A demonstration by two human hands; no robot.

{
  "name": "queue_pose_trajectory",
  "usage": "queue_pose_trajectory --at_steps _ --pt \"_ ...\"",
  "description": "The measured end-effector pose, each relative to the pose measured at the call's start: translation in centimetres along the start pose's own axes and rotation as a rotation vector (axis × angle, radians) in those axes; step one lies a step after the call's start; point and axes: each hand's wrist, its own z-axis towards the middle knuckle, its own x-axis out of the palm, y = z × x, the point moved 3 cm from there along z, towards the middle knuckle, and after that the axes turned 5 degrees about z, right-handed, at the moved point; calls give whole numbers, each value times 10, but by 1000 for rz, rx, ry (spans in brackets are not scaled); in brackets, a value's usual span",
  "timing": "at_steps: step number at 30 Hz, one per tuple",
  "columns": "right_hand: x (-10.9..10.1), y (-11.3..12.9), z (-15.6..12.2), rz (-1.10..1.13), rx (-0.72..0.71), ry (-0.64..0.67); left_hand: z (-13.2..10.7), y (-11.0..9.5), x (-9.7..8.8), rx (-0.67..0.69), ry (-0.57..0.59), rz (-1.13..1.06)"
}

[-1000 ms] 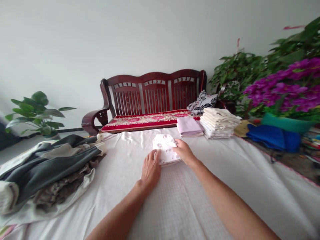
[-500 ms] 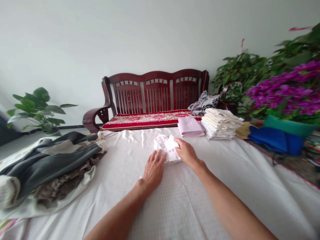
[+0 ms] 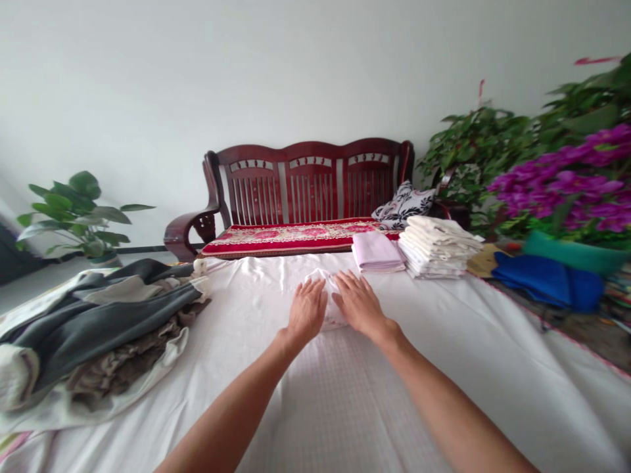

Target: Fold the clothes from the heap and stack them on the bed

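A small folded white garment with faint dots lies on the white sheet in front of me, mostly covered by my hands. My left hand rests on its left side, fingers stretched out. On its right side lies my right hand, flat with the fingers a little spread. Just beyond, to the right, sits a folded lilac cloth. Beside that cloth rises a stack of folded cream and white clothes.
A loose heap of grey, brown and white clothes covers the left side. Behind the sheet stands a dark red wooden bench with a patterned cushion. Purple flowers and a blue cloth are at the right.
My right hand has let go of the garment's right edge and now lies flat on it. My left hand has slid slightly forward onto the garment. The garment looks more covered.
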Motion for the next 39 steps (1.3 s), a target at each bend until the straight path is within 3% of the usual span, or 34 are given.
queue_pose_trajectory --at_steps 4,9,16,23,27,30,36,39 --pt "16 -9 -5 -17 59 132 10 -6 22 16 91 139" --pt "23 -20 -8 -35 58 151 4 1 40 -13 153 229" --pt "30 -27 -8 -7 83 161 5 11 39 -62 212 203" --pt "35 -43 -8 65 111 62 1 41 24 -211 190 175" --pt "19 -42 -10 81 283 -28 -4 53 15 -308 125 89" --pt "5 -38 -13 42 392 -22 -4 52 14 -348 104 -61" --pt "-3 -37 -15 74 458 38 10 51 22 -520 143 -334" --pt "-1 -40 -14 66 449 -7 17 52 24 -571 167 -432"
